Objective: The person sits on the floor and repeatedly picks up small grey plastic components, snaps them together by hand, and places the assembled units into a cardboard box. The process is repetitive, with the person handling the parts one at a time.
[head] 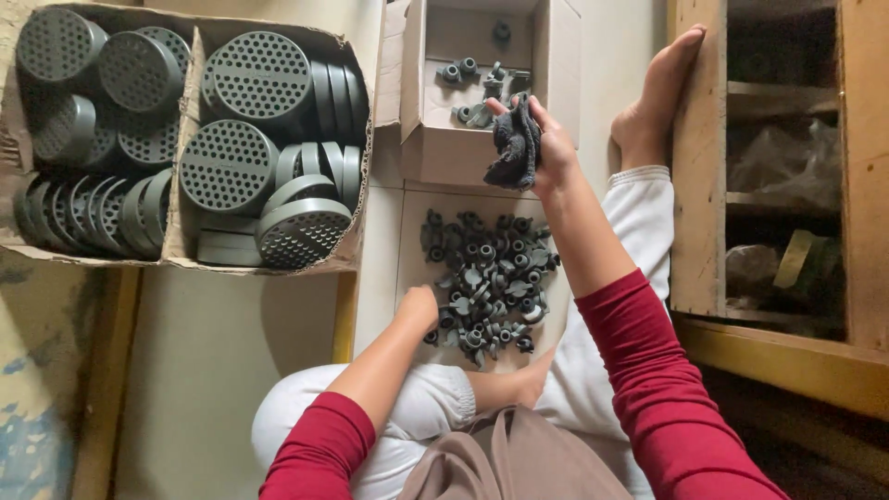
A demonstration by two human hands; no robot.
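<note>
**Onlooker A:** Looking over the shoulder here: the right hand (546,148) is up at the near edge of the small open carton (435,153), fingers closed round a dark crumpled rag (515,143), maybe with one of the little grey fittings tucked inside, can't tell. The left hand (419,307) is down at the near left corner of the flat cardboard sheet (407,231), fingers curled into the heap; whether it's actually got one pinched, no idea.

**Onlooker B:** How far along, you reckon?

**Onlooker A:** Early days, I'd say. Only a handful of small grey fittings (468,93) sit in the small carton, toward its back, while the loose pile of fittings (486,282) on the sheet is still big. So most of it looks left to do.

**Onlooker B:** And the big box?

**Onlooker A:** Further left, a wide divided cardboard box (190,120) packed with round grey perforated discs (255,74), some lying flat, some standing on edge in rows. Both compartments are pretty full. Nobody's touching it. A wooden shelf unit (699,185) stands off to the right.
</note>
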